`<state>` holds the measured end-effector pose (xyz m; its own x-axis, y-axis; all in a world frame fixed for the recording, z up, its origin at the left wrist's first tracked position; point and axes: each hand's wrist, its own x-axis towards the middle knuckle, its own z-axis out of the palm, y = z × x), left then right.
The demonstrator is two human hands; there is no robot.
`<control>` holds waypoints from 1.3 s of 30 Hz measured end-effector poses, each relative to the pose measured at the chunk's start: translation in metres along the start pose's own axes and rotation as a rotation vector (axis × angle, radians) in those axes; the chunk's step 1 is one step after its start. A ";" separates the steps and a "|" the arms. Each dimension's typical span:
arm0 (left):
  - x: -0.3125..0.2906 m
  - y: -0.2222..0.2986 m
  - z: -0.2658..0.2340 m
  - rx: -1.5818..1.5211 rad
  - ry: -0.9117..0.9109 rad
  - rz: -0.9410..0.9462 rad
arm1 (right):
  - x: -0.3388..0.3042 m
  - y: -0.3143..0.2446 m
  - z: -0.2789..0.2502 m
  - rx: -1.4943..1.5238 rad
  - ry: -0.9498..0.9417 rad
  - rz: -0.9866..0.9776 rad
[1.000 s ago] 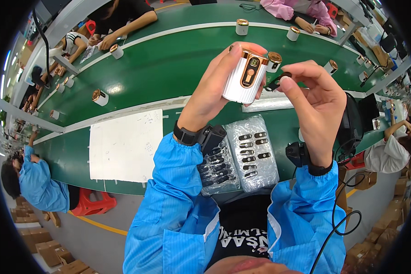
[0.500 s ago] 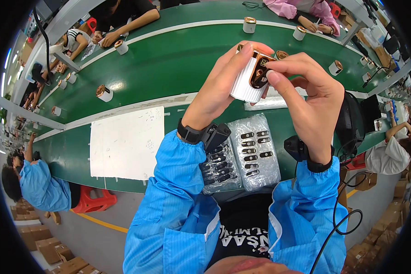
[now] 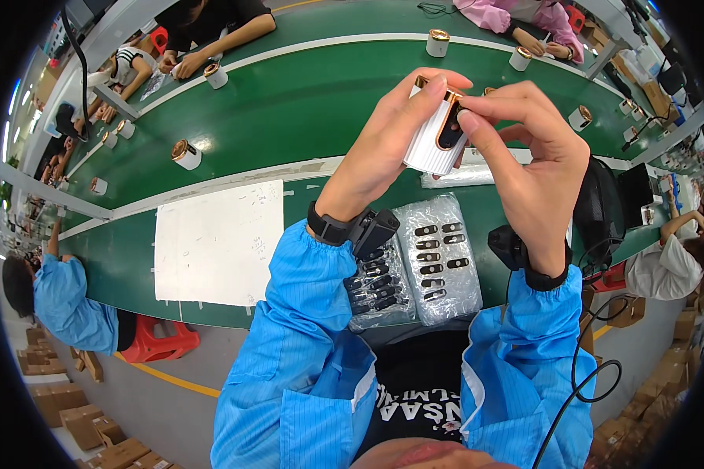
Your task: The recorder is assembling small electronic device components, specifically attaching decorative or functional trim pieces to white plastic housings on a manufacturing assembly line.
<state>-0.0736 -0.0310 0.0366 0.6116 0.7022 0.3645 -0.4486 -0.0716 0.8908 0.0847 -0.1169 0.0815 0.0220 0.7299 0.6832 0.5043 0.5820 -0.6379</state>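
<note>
My left hand (image 3: 387, 137) is wrapped round a white ribbed cylinder device (image 3: 428, 147) with a copper-coloured rim, holding it tilted above the bench. A dark oval panel (image 3: 450, 131) with a copper surround is set in its side. At the panel's upper edge, the thumb and forefinger of my right hand (image 3: 536, 148) are pinched together; whatever lies between them is hidden. Below, several small black oval panels (image 3: 430, 257) lie in rows on a clear bubble-wrap sheet (image 3: 465, 293). Beside it is a clear plastic bag (image 3: 383, 316) of similar dark pieces.
A green conveyor belt (image 3: 289, 113) carries several white cylinders, one of them a nearer cylinder (image 3: 186, 154) at left. A white paper sheet (image 3: 219, 246) is taped to the bench. A black rounded object (image 3: 600, 199) stands at right. Co-workers sit around the belt.
The device has turned slightly in my left hand, and the lit display on its panel no longer shows. My right fingertips stay at the panel. Cylinders on the belt have shifted right.
</note>
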 end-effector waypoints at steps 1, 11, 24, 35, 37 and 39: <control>0.000 0.000 0.000 0.023 0.006 0.008 | 0.000 0.001 0.000 -0.023 -0.012 0.001; -0.002 0.002 -0.003 0.059 -0.028 0.041 | 0.010 0.030 -0.007 0.173 -0.281 0.061; -0.003 -0.014 -0.036 0.674 0.014 0.198 | 0.034 0.071 -0.003 0.137 -0.433 0.107; 0.007 -0.022 -0.070 0.816 0.105 0.098 | 0.031 0.274 0.060 -0.577 -0.455 -0.014; 0.014 -0.032 -0.063 0.811 0.026 0.082 | 0.016 0.278 0.039 -0.606 -0.468 0.025; 0.000 -0.023 -0.075 0.830 0.056 0.068 | 0.015 0.245 0.044 -0.609 -0.311 -0.049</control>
<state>-0.1119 0.0234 -0.0041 0.5576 0.7100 0.4302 0.1562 -0.5987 0.7856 0.1706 0.0523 -0.0807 -0.2157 0.8300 0.5143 0.8963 0.3774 -0.2330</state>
